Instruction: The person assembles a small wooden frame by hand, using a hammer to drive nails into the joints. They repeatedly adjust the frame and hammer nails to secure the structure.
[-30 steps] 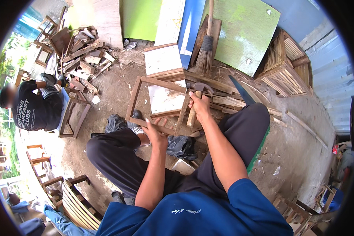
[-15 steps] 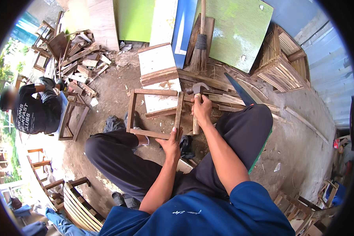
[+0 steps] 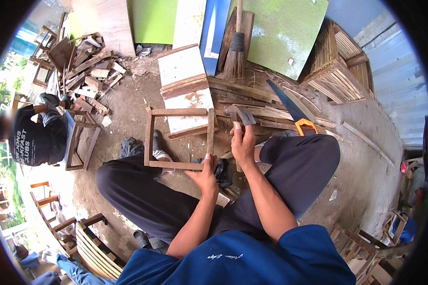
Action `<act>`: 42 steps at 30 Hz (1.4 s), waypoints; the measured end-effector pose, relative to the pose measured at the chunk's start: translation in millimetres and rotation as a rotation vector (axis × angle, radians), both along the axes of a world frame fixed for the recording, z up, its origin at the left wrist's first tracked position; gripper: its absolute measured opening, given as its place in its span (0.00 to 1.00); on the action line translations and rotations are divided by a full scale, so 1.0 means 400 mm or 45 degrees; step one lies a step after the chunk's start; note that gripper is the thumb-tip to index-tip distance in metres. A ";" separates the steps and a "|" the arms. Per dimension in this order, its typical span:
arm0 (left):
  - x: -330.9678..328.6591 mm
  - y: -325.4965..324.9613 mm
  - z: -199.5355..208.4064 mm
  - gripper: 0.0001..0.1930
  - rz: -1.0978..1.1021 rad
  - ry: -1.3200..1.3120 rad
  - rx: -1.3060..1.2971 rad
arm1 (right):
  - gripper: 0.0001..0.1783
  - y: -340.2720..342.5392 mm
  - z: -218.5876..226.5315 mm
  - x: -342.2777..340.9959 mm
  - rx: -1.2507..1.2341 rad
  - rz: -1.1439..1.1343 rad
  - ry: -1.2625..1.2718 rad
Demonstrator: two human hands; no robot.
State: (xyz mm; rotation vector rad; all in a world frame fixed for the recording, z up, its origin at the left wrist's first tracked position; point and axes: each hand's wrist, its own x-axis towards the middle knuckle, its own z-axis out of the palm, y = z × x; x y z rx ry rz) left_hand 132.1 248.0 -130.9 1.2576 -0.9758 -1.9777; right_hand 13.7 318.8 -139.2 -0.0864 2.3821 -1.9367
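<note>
A rectangular wooden frame [image 3: 178, 112] is held up between my knees. My left hand [image 3: 204, 178] grips its near right corner, with the thumb along the right-hand bar. In my right hand [image 3: 243, 147] is a claw hammer [image 3: 242, 115], gripped by its wooden handle just under the metal head. The hammer's head points away from me, a little to the right of the frame and apart from it. Beyond the frame lies a white board [image 3: 180, 65] with wooden strips [image 3: 184, 86] across it.
A handsaw [image 3: 290, 105] with an orange handle lies by my right knee, near loose wood strips [image 3: 252, 90]. A broom [image 3: 235, 57] leans against panels at the back. Scrap wood [image 3: 92, 71] is heaped far left, near a seated person [image 3: 38, 133]. A slatted wooden piece [image 3: 337, 71] stands far right.
My right hand has raised the hammer slightly and turned its head. My right knee has shifted outward, bringing the saw's orange handle into sight. The frame stays in my left hand.
</note>
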 end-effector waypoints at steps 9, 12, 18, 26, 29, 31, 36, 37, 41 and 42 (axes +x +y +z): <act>-0.023 -0.009 0.072 0.41 -0.117 -0.214 -0.067 | 0.15 -0.040 -0.021 -0.013 0.101 0.103 0.380; -0.025 -0.016 0.079 0.42 -0.135 -0.245 -0.092 | 0.13 -0.041 -0.020 -0.009 0.064 0.125 0.428; -0.030 -0.016 0.083 0.43 -0.134 -0.227 -0.079 | 0.17 -0.031 -0.003 -0.008 0.121 0.160 0.319; -0.038 -0.007 0.093 0.38 -0.075 -0.174 -0.042 | 0.14 -0.038 -0.008 -0.004 0.204 0.108 0.550; -0.036 -0.007 0.090 0.39 -0.071 -0.180 -0.029 | 0.13 -0.035 -0.008 -0.006 0.118 0.112 0.484; -0.035 -0.008 0.084 0.39 -0.062 -0.168 -0.008 | 0.13 -0.034 -0.004 -0.006 0.036 0.091 0.618; -0.034 -0.003 0.065 0.37 -0.057 -0.147 -0.027 | 0.14 -0.052 0.015 -0.024 0.083 0.009 0.490; -0.033 -0.002 0.061 0.36 -0.055 -0.150 -0.024 | 0.14 -0.055 0.020 -0.033 0.062 -0.005 0.481; -0.029 -0.002 0.035 0.35 -0.062 -0.182 0.024 | 0.13 -0.059 0.038 -0.073 -0.342 -0.023 0.019; -0.029 -0.004 0.028 0.34 -0.064 -0.189 0.030 | 0.11 -0.050 0.045 -0.081 -0.461 0.007 -0.086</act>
